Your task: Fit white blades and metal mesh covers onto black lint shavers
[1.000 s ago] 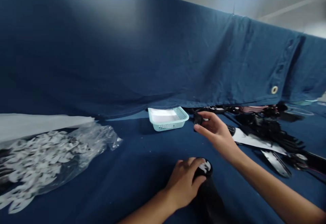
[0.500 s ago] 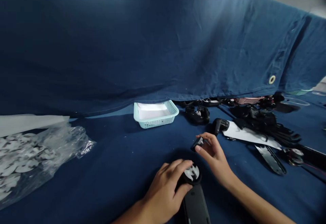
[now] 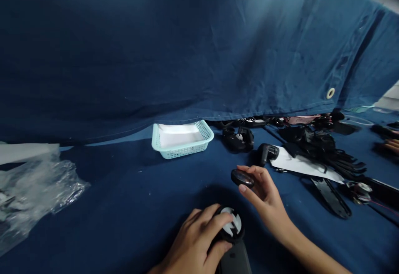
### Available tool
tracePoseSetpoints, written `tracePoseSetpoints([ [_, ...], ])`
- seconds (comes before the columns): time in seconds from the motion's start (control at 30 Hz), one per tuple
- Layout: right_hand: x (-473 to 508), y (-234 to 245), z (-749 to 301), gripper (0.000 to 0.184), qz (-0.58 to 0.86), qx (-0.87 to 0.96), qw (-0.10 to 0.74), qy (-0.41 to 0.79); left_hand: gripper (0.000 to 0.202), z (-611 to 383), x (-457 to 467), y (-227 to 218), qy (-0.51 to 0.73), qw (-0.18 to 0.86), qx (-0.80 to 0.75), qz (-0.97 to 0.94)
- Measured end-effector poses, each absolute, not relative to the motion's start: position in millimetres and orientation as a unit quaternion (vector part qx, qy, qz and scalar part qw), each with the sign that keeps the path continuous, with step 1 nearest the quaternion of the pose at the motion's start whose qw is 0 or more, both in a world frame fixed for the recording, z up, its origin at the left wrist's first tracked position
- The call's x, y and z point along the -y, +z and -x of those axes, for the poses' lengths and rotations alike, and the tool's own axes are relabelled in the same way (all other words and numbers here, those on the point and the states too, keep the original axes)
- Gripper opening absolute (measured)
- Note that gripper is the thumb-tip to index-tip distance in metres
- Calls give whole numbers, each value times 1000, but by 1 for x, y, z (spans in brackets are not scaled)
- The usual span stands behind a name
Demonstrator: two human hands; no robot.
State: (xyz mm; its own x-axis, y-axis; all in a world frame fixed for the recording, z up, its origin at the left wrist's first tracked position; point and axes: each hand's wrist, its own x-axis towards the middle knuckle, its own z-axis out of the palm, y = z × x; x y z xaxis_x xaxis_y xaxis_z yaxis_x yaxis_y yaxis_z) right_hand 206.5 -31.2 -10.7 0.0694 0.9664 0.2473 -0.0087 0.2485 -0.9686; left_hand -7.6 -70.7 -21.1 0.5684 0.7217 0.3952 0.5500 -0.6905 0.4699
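Near the bottom centre, my left hand point(image 3: 202, 238) is closed around the round head of a long black device point(image 3: 234, 257). A light grey slotted disc point(image 3: 232, 222) sits in that round head, and my index finger rests on it. To the upper right, my right hand point(image 3: 263, 188) pinches a small black oval part point(image 3: 242, 177) with a shiny face between thumb and fingers. The oval part is held apart from the device. The device's lower end runs out of the frame.
A mint plastic basket point(image 3: 183, 152) with white sheets stands ahead, below a blue cloth curtain point(image 3: 187, 58). A clear plastic bag point(image 3: 40, 195) lies left. On the right are black housings point(image 3: 238, 139), black gloves point(image 3: 336, 159) and white paper point(image 3: 302, 166). Another person's hand point(image 3: 392, 144) shows far right.
My right hand has turned the oval part so its shiny face shows more. The left hand and device have shifted slightly left and down in view. Another person's hand has appeared far right.
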Motion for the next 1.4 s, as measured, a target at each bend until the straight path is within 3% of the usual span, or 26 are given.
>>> tracePoseSetpoints([
  [0.23, 34, -9, -210, 35, 454, 568, 562, 394, 52, 8, 70, -26, 292, 150, -353, -876],
  [0.4, 35, -9, -210, 41, 473, 584, 548, 367, 67, 8, 69, -22, 318, 175, -345, -866],
  [0.53, 36, -9, -211, 42, 494, 584, 548, 338, 59, 8, 68, -19, 286, 180, -347, -875],
  [0.7, 37, -5, -212, 38, 493, 568, 566, 337, 69, 7, 69, -23, 305, 196, -365, -857],
  [0.87, 38, -5, -212, 37, 497, 554, 577, 337, 53, 6, 73, -23, 308, 211, -373, -849],
  [1.2, 36, -5, -216, 35, 491, 560, 577, 336, 46, 7, 69, -15, 285, 204, -349, -869],
  [1.4, 36, -4, -215, 35, 492, 558, 577, 337, 61, 7, 70, -13, 275, 216, -358, -866],
])
